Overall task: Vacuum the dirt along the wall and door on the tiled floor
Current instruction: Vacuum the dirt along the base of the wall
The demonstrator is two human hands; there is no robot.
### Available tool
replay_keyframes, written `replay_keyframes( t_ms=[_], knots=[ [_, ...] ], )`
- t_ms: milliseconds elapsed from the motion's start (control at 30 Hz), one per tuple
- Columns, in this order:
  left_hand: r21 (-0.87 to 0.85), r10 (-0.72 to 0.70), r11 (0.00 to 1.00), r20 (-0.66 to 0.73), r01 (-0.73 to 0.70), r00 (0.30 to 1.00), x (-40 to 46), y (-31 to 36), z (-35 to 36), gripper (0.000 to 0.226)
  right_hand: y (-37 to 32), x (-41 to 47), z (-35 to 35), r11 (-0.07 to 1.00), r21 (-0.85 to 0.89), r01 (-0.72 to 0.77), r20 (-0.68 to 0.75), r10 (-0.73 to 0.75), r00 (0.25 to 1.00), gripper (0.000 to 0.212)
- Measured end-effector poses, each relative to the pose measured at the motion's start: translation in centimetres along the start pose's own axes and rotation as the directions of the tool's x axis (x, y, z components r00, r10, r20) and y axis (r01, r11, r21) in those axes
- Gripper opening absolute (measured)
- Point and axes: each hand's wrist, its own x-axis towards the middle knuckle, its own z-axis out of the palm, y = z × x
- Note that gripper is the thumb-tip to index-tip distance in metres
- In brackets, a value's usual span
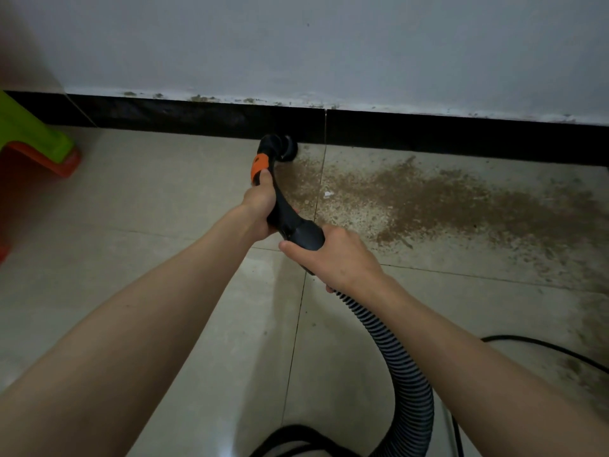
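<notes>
We hold the curved black plastic vacuum wand point(280, 199) with both hands, near the middle of the frame. Our left hand point(260, 206) wraps its fingers around the upper part of the wand, just below the orange collar point(258, 166), so that we can steer the tip with precision. Our right hand point(339, 258) closes around the thick black cuff where the ribbed grey-black hose point(405, 367) joins the wand — this grip probably carries the weight of the hose and keeps it from pulling the tip away. The round black brush nozzle point(285, 146) sits on the pale tiled floor point(164, 209), right against the black skirting board point(428, 133) under the white wall point(329, 44), at the left end of the brown dirt patch point(445, 206). The dirt spreads from there to the right edge of the frame, and some specks lie also lower right, so we judge most of the work is not yet done. A green and orange plastic stool point(36, 143) stands at the left edge, well apart, and a thin black cable point(543, 346) crosses the lower right — no door is in view.
</notes>
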Motion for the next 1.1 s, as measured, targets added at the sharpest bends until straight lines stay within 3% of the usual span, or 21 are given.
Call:
replay_keyframes(
  t_ms=[167, 400, 533, 833, 1100],
  knots=[
    [-0.013, -0.003, 1.0, 0.056, 0.004, 0.998, -0.4, -0.3, 1.7, 0.046, 1.0, -0.7, -0.6, 0.999, 0.012, -0.046, -0.035, 0.046, 0.998, 0.052],
    [0.059, -0.019, 0.998, 0.075, 0.015, 0.997, -0.7, -0.4, 2.6, 0.059, 1.5, -1.2, -0.9, 0.998, 0.039, -0.058, -0.048, 0.06, 0.997, 0.051],
    [0.076, 0.012, 0.997, 0.042, -0.015, 0.999, -0.5, 0.3, 1.5, 0.051, 0.5, -0.8, 0.0, 0.995, 0.086, -0.041, -0.037, 0.045, 0.998, 0.05],
    [-0.045, -0.002, 0.999, -0.153, -0.005, 0.988, 0.8, 1.2, -6.1, 0.064, -4.6, 1.9, 3.4, 0.994, -0.034, 0.104, 0.089, -0.101, 0.991, 0.054],
    [-0.033, -0.006, 0.999, -0.167, 0.0, 0.986, -0.9, -0.7, -7.4, 0.063, -3.8, 0.2, 4.8, 0.992, -0.079, 0.099, 0.126, -0.088, 0.988, 0.056]
  ],
)
